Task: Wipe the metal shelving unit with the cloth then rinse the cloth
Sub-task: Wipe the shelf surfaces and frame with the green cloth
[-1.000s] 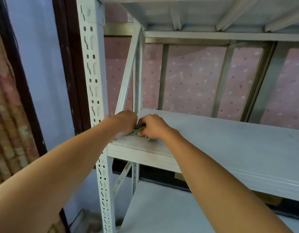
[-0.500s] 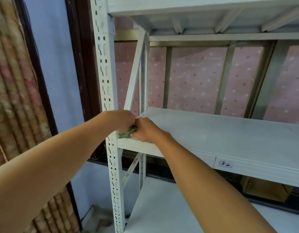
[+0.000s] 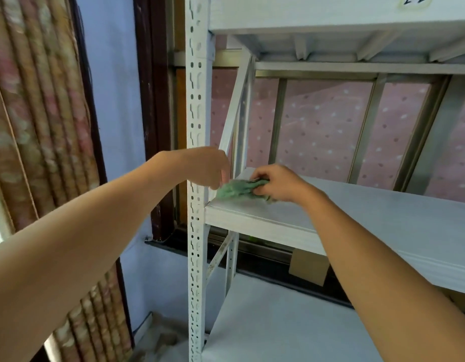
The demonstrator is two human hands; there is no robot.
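Head view: white metal shelving unit (image 3: 198,105) before a pink dotted backing. Right hand (image 3: 281,182) grips the green cloth (image 3: 236,190) at the middle shelf's left corner; left hand (image 3: 207,167) pinches its other end, fingertips hidden.

Brightness: even and fairly bright, daylight-like, with no harsh highlights.
Light source: soft glow through the pink dotted backing (image 3: 325,131) behind the metal shelving unit (image 3: 369,212); a bright strip also shows at the far left edge beside the curtain (image 3: 35,126).
Shadows: the underside of the upper shelf (image 3: 330,48) is slightly darker; the dark gap under the middle shelf is deep and hard to read.
Glare: mild pale sheen on the middle shelf surface.
Blur: motion smear on the curtain folds and the near forearms; the left hand (image 3: 207,167) has soft edges.
Focus: the cloth (image 3: 236,189) and the right hand (image 3: 281,182) are moderately sharp.
Distortion: wide-angle bending; the perforated upright (image 3: 196,152) and the shelf edges lean outward.
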